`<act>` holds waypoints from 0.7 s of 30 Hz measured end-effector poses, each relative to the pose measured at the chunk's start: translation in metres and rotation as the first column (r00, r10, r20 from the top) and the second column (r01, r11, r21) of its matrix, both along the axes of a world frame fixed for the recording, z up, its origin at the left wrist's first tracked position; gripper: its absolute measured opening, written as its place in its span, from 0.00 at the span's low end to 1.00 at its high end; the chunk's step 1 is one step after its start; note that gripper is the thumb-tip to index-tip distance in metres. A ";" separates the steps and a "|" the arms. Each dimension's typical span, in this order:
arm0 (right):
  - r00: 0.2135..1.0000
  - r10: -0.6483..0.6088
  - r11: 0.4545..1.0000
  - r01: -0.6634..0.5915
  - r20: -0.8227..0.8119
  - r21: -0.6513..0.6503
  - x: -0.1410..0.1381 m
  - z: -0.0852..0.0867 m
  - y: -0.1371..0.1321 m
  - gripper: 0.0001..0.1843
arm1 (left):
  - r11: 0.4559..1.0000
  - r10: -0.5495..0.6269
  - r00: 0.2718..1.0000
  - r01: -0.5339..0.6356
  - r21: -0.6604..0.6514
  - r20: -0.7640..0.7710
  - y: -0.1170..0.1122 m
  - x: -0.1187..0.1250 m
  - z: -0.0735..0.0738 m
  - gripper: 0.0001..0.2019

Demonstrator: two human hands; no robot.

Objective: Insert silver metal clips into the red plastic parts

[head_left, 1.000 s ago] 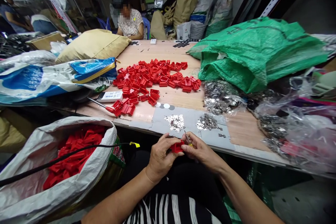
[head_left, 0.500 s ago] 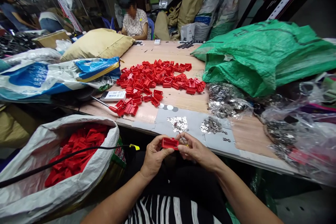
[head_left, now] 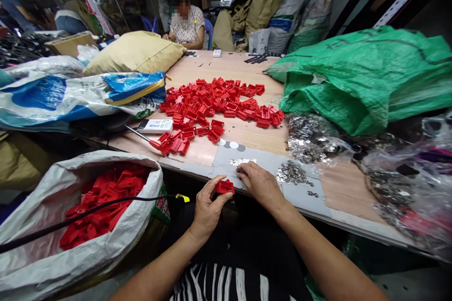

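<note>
My left hand (head_left: 208, 207) grips a small red plastic housing (head_left: 225, 187) between thumb and fingers, just in front of the table edge. To its right, my right hand (head_left: 259, 183) reaches over the grey sheet (head_left: 221, 162), fingers bent down in a pinch at the near side of a pile of small shiny metal plates (head_left: 243, 162). What those fingertips hold, if anything, is hidden. Right of that hand lies a second heap of small metal pieces (head_left: 292, 172).
Many red housings (head_left: 212, 99) are spread over the table, with more in an open white sack (head_left: 141, 162) at left. A long metal-shafted tool (head_left: 138, 132) lies beside a white box (head_left: 155, 126). A green sack (head_left: 367, 80) and bagged metal parts flank the right. A person (head_left: 189, 26) sits opposite.
My right hand has moved forward from the red housing to the metal plates; the thin tool seen in it earlier no longer shows. My left hand keeps the housing, now turned.
</note>
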State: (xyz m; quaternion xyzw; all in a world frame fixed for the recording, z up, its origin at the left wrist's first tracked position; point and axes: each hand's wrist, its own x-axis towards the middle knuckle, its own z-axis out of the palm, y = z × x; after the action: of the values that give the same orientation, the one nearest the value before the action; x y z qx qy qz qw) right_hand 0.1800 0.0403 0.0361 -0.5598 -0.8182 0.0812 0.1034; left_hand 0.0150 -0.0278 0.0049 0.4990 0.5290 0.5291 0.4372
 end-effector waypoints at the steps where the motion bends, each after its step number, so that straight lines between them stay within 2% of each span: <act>1: 1.000 0.003 1.000 -0.003 0.009 -0.008 -0.001 0.001 0.002 0.04 | 1.000 -0.001 1.000 0.001 0.002 -0.002 0.001 0.000 0.000 0.19; 7: 0.995 0.044 0.998 -0.049 -0.093 -0.048 -0.001 0.006 0.009 0.04 | 1.000 0.001 1.000 -0.001 0.009 -0.007 0.004 -0.001 0.001 0.18; 10: 0.967 0.043 0.995 -0.063 -0.250 -0.074 0.000 0.009 0.008 0.04 | 0.998 0.014 1.000 -0.013 0.057 -0.026 0.008 -0.001 0.002 0.15; 12: 0.912 0.024 0.991 -0.076 -0.410 -0.112 -0.002 0.011 0.005 0.03 | 0.995 0.021 0.997 -0.014 0.094 -0.076 0.010 0.000 0.004 0.14; 15: 0.784 -0.037 0.980 -0.091 -0.620 -0.174 -0.005 0.009 -0.002 0.03 | 0.987 0.036 0.980 -0.005 0.158 -0.196 0.014 0.000 0.009 0.14; 17: 0.722 -0.074 0.975 -0.093 -0.688 -0.202 -0.008 0.006 -0.007 0.06 | 0.979 0.053 0.965 0.001 0.204 -0.258 0.015 0.001 0.012 0.14; 21: 0.691 -0.120 0.968 -0.079 -0.713 -0.239 -0.010 -0.001 -0.014 0.07 | 0.960 0.080 0.945 0.012 0.279 -0.318 0.016 0.003 0.016 0.15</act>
State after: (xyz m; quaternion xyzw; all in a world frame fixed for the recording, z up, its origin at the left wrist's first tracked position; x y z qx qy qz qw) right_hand 0.1697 0.0259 0.0355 -0.5003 -0.6881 0.3959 0.3456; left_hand 0.0176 -0.0122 0.0206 0.6265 0.5234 0.5156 0.2602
